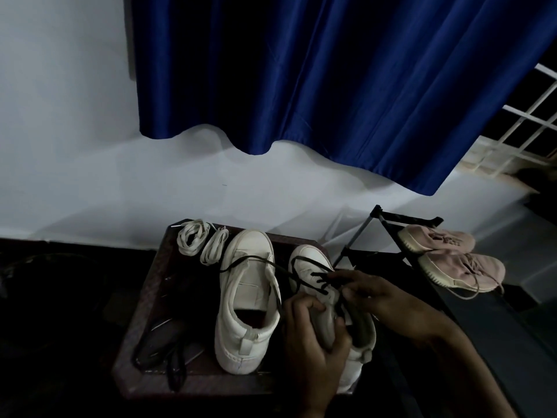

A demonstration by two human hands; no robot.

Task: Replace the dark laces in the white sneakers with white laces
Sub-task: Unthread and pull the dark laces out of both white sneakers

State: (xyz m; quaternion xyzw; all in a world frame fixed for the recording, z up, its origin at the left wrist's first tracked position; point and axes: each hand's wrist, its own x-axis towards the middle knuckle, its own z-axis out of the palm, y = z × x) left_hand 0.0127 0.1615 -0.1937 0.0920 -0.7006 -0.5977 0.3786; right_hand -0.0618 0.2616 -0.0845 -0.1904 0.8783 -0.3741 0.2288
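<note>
Head view, left grip clamped round sneaker tongue, right grip pinching dark lace just beyond

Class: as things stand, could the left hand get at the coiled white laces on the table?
Probably not yet: the left hand grips the dark-laced sneaker. Once freed, likely yes; the white laces lie uncovered beyond the other sneaker, which it must reach over.
</note>
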